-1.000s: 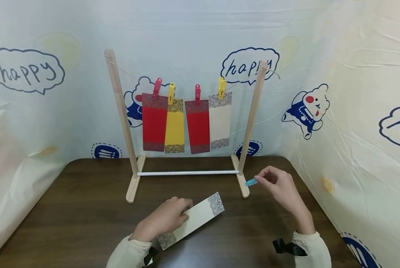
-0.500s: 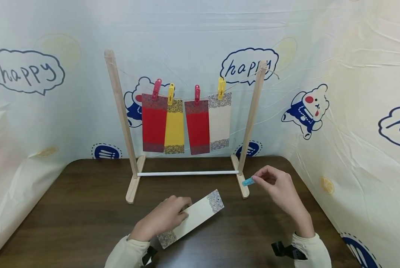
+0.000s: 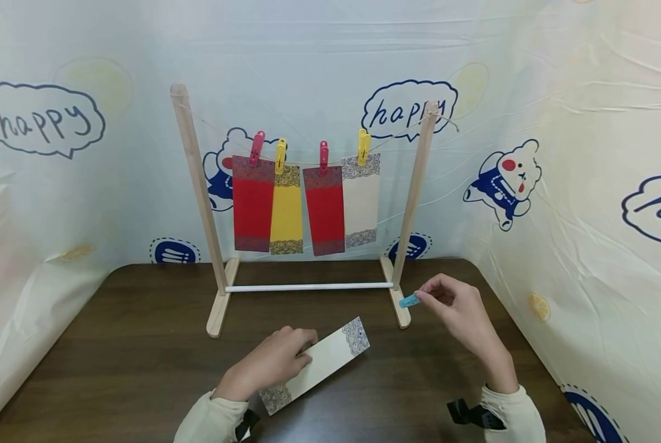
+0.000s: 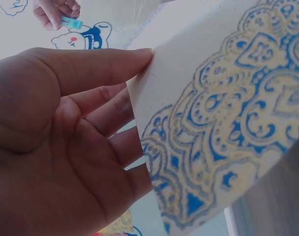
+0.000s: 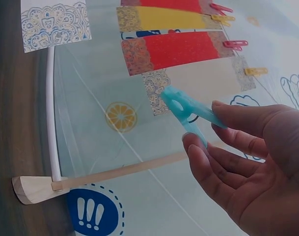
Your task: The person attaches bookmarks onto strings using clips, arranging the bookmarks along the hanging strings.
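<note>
A white card [image 3: 330, 357] with blue-and-gold lace patterns at both ends is pinched along its edge by my left hand [image 3: 275, 362], thumb on one face and fingers behind, seen close up in the left wrist view. My right hand [image 3: 463, 307] holds a light-blue clothespin [image 5: 186, 110] by its two handles, between thumb and fingers; its tip points left. Behind, a wooden stand [image 3: 415, 197] carries a string with red cards [image 3: 253, 206], a yellow card [image 3: 287, 212] and a white card [image 3: 360, 200], hung by red clothespins [image 3: 324, 156] and yellow clothespins [image 3: 364, 146].
A white rod [image 3: 308, 287] joins the stand's two wooden feet [image 3: 220, 311] on the dark brown table [image 3: 114, 344]. Printed plastic sheeting [image 3: 308, 55] rises behind and on both sides of the table. A black strap [image 3: 477, 415] circles the right wrist.
The right hand has drifted very slightly left with the blue clothespin. The left hand and its card have hardly moved.
</note>
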Tool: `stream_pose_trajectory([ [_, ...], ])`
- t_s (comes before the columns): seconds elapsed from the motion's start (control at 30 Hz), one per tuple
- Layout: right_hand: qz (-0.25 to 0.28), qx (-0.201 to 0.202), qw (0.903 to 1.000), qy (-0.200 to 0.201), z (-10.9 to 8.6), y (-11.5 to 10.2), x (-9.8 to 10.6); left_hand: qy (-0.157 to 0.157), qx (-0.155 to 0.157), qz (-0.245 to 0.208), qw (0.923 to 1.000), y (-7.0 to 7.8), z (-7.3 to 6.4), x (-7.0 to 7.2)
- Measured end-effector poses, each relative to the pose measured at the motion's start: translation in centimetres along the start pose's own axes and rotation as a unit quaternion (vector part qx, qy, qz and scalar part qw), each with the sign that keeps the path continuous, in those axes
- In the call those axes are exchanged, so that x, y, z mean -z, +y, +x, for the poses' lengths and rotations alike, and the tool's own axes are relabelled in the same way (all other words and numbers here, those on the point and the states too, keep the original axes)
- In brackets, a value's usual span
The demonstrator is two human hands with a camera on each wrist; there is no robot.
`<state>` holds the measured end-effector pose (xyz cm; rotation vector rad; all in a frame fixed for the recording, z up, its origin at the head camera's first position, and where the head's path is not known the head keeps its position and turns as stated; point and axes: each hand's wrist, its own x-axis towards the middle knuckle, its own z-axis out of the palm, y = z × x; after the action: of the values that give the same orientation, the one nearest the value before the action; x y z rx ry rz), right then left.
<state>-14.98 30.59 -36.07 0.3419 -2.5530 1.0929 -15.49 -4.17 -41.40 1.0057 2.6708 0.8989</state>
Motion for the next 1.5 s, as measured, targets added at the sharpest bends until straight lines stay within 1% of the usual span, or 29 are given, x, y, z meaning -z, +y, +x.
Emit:
stream_pose_trajectory([
  [0.23, -0.003, -0.002, 1.0, 0.001, 0.0, 0.0, -0.1, -0.015, 0.007, -0.009, 0.9998, 0.1, 0.0, -0.2],
  [0.47, -0.006, 0.001, 1.0, -0.004, 0.1, -0.2, -1.0, -0.037, 0.013, -0.017, 0.9991, 0.3, -0.1, -0.7],
  [0.6, 0.002, -0.003, 0.9999, -0.015, 0.2, -0.5, -1.5, -0.035, 0.009, -0.02, 0.9992, 0.4, -0.1, -0.9],
  [0.73, 0.006, -0.005, 0.9998, -0.016, 0.3, -0.8, -1.5, -0.012, -0.001, -0.013, 0.9998, 0.4, -0.1, -0.6],
  [0.93, 0.012, 0.001, 0.9999, -0.004, 0.0, -1.0, -1.0, 0.046, -0.024, -0.002, 0.9987, 0.5, -0.1, 0.3],
  [1.0, 0.016, 0.002, 0.9999, 0.004, -0.1, -1.1, -0.8, 0.062, -0.025, -0.003, 0.9977, 0.6, -0.1, 0.7],
  [1.07, 0.019, 0.006, 0.9996, 0.018, -0.2, -1.3, -0.6, 0.073, -0.02, -0.01, 0.997, 0.7, -0.1, 1.0],
  [1.23, 0.033, 0.034, 0.9971, 0.059, -0.6, -1.9, -0.2, 0.098, -0.009, -0.041, 0.9943, 1.1, -0.2, 1.8],
  [1.4, 0.057, 0.062, 0.9934, 0.079, -0.9, -2.9, -0.1, 0.125, -0.019, -0.069, 0.9896, 1.5, -0.4, 2.5],
  [1.5, 0.088, 0.083, 0.9895, 0.08, -1.1, -4.0, 0.0, 0.133, -0.024, -0.081, 0.9875, 1.7, -0.5, 2.7],
])
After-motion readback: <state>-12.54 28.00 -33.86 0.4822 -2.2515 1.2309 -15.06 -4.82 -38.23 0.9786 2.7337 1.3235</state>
